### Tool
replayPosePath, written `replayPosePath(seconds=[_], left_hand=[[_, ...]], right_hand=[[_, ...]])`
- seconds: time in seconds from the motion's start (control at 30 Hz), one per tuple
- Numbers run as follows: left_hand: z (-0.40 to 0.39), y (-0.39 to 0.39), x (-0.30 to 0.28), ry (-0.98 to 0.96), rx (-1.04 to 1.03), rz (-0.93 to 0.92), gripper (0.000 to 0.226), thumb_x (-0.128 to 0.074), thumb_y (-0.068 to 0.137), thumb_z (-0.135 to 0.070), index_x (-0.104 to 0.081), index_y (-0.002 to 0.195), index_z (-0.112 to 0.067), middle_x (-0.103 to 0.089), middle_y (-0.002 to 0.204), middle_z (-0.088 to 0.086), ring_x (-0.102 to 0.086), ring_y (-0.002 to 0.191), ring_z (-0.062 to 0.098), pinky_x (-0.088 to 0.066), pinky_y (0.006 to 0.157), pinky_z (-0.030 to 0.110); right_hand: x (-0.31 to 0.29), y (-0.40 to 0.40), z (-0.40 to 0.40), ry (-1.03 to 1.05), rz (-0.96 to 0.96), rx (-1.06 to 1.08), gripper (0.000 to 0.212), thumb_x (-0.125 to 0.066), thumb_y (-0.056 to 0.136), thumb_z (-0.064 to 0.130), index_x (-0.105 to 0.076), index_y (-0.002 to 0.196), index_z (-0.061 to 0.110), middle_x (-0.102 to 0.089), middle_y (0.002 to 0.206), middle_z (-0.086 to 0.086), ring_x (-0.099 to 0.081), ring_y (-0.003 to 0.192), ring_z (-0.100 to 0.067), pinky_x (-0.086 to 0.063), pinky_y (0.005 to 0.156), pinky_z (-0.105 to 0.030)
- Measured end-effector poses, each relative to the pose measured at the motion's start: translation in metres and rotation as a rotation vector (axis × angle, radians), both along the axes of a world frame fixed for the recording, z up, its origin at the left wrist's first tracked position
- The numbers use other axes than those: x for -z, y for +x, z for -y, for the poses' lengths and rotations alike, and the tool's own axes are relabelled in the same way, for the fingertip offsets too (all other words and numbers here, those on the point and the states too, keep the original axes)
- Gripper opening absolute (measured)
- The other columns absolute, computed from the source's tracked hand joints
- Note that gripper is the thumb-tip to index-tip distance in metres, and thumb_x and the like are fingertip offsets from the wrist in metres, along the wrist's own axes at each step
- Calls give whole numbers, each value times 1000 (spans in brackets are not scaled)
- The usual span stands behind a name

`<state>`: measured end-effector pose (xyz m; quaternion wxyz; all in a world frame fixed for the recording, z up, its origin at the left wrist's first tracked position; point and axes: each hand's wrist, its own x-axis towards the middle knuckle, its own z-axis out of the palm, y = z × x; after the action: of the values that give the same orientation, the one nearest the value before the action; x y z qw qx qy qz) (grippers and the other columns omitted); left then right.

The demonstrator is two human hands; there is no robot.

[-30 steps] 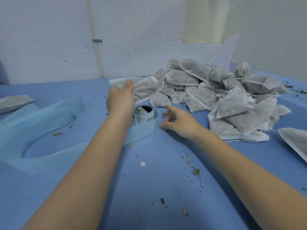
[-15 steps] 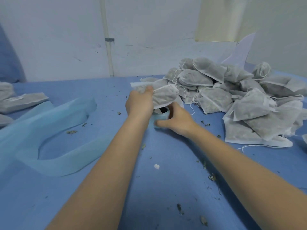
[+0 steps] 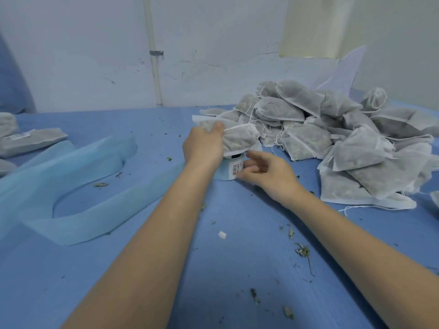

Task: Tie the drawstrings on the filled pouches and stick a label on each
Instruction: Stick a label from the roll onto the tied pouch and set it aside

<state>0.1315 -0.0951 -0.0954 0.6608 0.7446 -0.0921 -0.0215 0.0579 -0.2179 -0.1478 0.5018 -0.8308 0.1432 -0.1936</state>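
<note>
Head view, frame centre: left hand (image 3: pixel 204 148) is gripping a grey filled mesh pouch (image 3: pixel 237 140) above the pale-blue label roll (image 3: pixel 229 170), ready for labelling; right hand (image 3: pixel 266 173) fingers (image 3: pixel 247 163) are pinching a barcode label (image 3: pixel 235 169) off it.

The label roll (image 3: pixel 231 167) sits half hidden under the held pouch (image 3: pixel 237 138) and behind the left hand (image 3: pixel 204 146). Its barcode print is too small to read. Pouches at the left edge (image 3: pixel 7 124) are cut off, blurred.

Both bare forearms reach forward; the left hand (image 3: pixel 204 148) is curled in a grip, the right hand (image 3: pixel 266 172) pinches with bent fingers (image 3: pixel 249 163).
</note>
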Motion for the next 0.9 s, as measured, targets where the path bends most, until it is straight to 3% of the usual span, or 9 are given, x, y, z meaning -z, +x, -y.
replayPosePath(seconds=[0.07, 0.23, 0.4, 0.47, 0.63, 0.9], left_hand=[[1, -1, 0, 12, 5, 3, 37, -53, 93, -33, -60, 113, -2, -63, 113, 15, -58, 108, 33, -50, 92, 43], [3, -3, 1, 85, -18, 39, 40, -50, 94, -37, -57, 114, -3, -61, 114, 14, -57, 109, 32, -49, 92, 41], [4, -2, 2, 118, -32, 56, 40, -50, 93, -39, -55, 113, -4, -60, 115, 13, -56, 110, 32, -49, 92, 40], [4, -2, 2, 93, -32, 44, 40, -51, 93, -38, -55, 113, -4, -59, 116, 13, -56, 111, 32, -49, 92, 40], [4, -3, 1, 110, -29, 52, 40, -49, 94, -36, -54, 113, -2, -58, 117, 15, -54, 112, 33, -48, 93, 40], [4, -4, 1, 162, -41, 74, 43, -46, 95, -38, -52, 118, -1, -58, 121, 15, -51, 114, 33, -44, 95, 39]], right_hand=[[1, -1, -2, -42, 39, 41, 43, -83, 72, 16, -66, 111, 10, -71, 95, 1, -65, 80, -6, -51, 86, -18], [5, 9, -12, -170, 98, 164, 30, -80, 76, 21, -70, 101, 9, -69, 88, 1, -61, 81, -9, -39, 70, -4], [5, 9, -8, -178, 104, 199, 15, -80, 76, 21, -69, 84, 16, -70, 81, 0, -61, 72, -9, -44, 69, -12], [5, 9, -6, -178, 102, 202, 15, -81, 75, 22, -68, 81, 17, -69, 77, 2, -59, 68, -8, -45, 67, -15], [3, 8, -4, -204, 106, 179, 19, -82, 73, 25, -64, 71, 21, -60, 63, 13, -53, 54, 4, -39, 58, -6], [1, 0, -26, -376, 87, 125, 24, -82, 73, 26, -60, 64, 24, -59, 62, 13, -52, 58, 2, -38, 63, -6]])
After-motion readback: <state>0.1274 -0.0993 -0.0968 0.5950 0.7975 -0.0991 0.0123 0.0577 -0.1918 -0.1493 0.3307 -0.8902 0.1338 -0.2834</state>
